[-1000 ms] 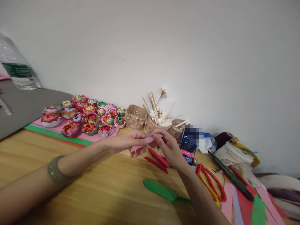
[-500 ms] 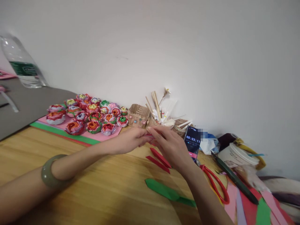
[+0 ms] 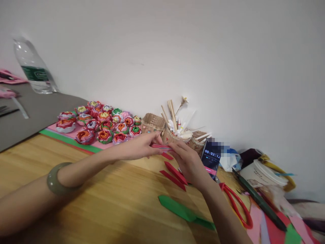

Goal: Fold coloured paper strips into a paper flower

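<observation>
Between my two hands is a thin stack of folded paper strips point(image 3: 161, 147), pink and red with a bluish edge. My left hand point(image 3: 143, 145) pinches its left end, with a green bangle point(image 3: 59, 179) on that wrist. The right end is gripped by my right hand point(image 3: 187, 162), whose fingers partly hide it. Just below my right hand lie red folded paper strips point(image 3: 175, 174) on the wooden table point(image 3: 109, 203). Closer to me is a green folded strip point(image 3: 181, 210).
Several folded paper flowers point(image 3: 105, 125) sit on coloured sheets at the left. Behind my hands stand cardboard baskets point(image 3: 153, 122). A phone timer point(image 3: 211, 157), red-handled scissors point(image 3: 237, 205), a dark green pen-like tool point(image 3: 261, 201) and a white tub point(image 3: 264, 174) are at the right.
My hands have drawn slightly apart, so more of the paper stack shows between them. Another red strip beneath it is now visible. The whole view has shifted a little.
</observation>
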A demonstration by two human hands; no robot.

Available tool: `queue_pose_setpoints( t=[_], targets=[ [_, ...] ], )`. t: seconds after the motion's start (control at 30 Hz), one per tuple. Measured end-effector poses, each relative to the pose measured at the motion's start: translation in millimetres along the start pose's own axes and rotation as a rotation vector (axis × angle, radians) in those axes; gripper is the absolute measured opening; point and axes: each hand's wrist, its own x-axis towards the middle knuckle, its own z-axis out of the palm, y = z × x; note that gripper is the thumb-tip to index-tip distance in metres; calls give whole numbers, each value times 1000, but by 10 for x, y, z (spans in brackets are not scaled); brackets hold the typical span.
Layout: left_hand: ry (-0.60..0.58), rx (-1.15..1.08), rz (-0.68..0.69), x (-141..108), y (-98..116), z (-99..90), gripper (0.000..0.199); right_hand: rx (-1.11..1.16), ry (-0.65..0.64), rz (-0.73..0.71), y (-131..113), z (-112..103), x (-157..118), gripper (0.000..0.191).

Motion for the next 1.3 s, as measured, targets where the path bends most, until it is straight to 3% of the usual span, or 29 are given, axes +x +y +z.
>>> queue_pose_setpoints(
  t=[0.1, 0.27, 0.37, 0.43, 0.6, 0.73, 0.9, 1.0, 1.17, 1.3],
  targets=[
    [153, 15, 96, 27, -9, 23, 23, 42, 153, 7, 2, 6, 2, 23],
    [289, -358, 147, 22, 63, 117, 22, 136, 325, 20, -58, 55, 21, 21],
    [392, -504, 245, -18, 95, 193, 22, 308, 354, 87, -79, 84, 35, 19],
    [441, -483, 290, -50, 108, 231, 21, 409, 347, 121, -80, 89, 39, 16],
    [464, -483, 398, -94, 153, 262, 27, 469, 354, 130, -104, 58, 31, 19],
    [441, -725, 266, -74, 206, 287, 43, 384, 476, 116, -167, 67, 15, 19],
    [493, -766, 95, -56, 231, 370, 34, 141, 618, 101, -223, 180, 2, 20],
    [520, -709, 91, -61, 232, 399, 28, 27, 586, 107, -240, 260, -6, 20],
    [467, -707, 123, -69, 223, 405, 21, -151, 457, 253, -247, 347, -27, 19],
    [462, -768, 138, -77, 227, 410, 24, -355, 463, 140, -229, 371, -55, 21]
  ],
)
